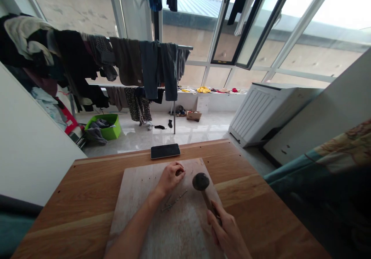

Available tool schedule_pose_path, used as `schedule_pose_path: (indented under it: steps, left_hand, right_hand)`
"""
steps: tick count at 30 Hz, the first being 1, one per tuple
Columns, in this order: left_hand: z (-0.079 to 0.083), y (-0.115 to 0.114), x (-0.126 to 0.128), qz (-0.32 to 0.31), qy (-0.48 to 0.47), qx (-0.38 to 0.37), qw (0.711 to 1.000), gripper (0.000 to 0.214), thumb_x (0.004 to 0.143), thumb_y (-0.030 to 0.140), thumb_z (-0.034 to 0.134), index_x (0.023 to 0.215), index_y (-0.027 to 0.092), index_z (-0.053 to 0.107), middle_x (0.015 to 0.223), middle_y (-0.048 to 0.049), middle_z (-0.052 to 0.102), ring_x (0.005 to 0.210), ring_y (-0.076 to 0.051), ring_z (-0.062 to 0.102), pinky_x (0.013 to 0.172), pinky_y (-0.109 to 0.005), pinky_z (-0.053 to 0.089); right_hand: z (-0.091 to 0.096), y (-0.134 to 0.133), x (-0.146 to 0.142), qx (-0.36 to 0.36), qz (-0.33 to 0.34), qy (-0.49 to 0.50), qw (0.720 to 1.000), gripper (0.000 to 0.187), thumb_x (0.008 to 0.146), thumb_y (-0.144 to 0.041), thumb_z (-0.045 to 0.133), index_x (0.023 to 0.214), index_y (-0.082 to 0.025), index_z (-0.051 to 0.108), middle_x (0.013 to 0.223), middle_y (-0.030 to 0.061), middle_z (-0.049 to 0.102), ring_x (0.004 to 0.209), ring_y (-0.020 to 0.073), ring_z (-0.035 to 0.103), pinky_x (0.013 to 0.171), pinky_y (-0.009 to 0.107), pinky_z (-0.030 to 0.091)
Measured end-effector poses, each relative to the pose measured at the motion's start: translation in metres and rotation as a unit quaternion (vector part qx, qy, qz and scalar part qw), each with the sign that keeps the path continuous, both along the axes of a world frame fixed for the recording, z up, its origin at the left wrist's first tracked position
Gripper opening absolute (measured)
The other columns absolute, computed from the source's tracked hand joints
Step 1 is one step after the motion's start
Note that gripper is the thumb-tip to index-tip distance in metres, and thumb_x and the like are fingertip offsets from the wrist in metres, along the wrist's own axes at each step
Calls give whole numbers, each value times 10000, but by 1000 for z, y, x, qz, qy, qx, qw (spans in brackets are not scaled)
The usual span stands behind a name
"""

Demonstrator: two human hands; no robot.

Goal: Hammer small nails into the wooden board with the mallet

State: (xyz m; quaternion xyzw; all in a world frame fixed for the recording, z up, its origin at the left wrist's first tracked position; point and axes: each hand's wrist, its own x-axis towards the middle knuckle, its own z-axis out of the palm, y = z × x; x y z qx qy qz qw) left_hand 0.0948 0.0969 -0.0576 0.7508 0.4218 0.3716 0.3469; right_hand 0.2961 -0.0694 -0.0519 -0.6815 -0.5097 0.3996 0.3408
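My right hand (224, 230) grips the wooden handle of a hammer (201, 182), whose dark head hovers over the pale wooden board (136, 197). My left hand (171, 176) rests on the board just left of the hammer head, fingers curled as if pinching something small; what it pinches is too small to tell. Several loose nails (174, 201) lie on the board between my two forearms.
The board lies on a wooden table (87, 189). A dark phone (165, 151) lies at the table's far edge. Beyond are a clothes rack with hanging garments (139, 65), a green basket (108, 126), a white cabinet (261, 108) and large windows.
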Motion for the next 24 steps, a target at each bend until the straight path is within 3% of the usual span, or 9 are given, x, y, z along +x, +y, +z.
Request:
schedule_pose_path:
  steps: [10,13,19,22,24]
  left_hand:
    - [-4,0,2,3,-1,14,1000,182,728,35,588,767,165,708,909,-41,667,810,-161,620,742,-252,478]
    - [-4,0,2,3,-4,8,1000,165,735,44,602,776,163,708,897,-43,671,810,-165,628,751,-260,480]
    - [-2,-1,2,-2,9,9,1000,88,801,118,619,773,165,688,935,-60,664,865,-179,640,815,-280,491]
    - [3,-1,-3,-7,20,0,1000,11,794,160,651,796,162,662,1048,-75,606,860,-171,627,792,-281,510]
    - [10,-4,-8,-9,35,2,999,110,778,216,690,863,165,643,1131,-80,545,849,-163,614,783,-290,523]
  right_hand:
    - [31,44,-30,57,46,-18,997,502,909,-538,487,1200,-164,654,616,8,631,459,151,566,459,231,458]
    - [24,40,-29,60,23,-22,998,512,903,-542,489,1211,-170,656,637,27,654,489,176,592,466,250,475]
    - [-8,11,-5,49,-7,-13,999,598,843,-618,526,1156,-136,691,666,62,683,557,209,639,485,261,504]
    - [-19,3,0,17,-28,-4,999,678,874,-617,458,1258,-84,624,586,25,634,449,183,577,445,264,476]
    - [-21,2,0,-4,-21,17,1000,714,898,-603,415,1314,-41,563,501,-18,561,382,165,522,399,257,433]
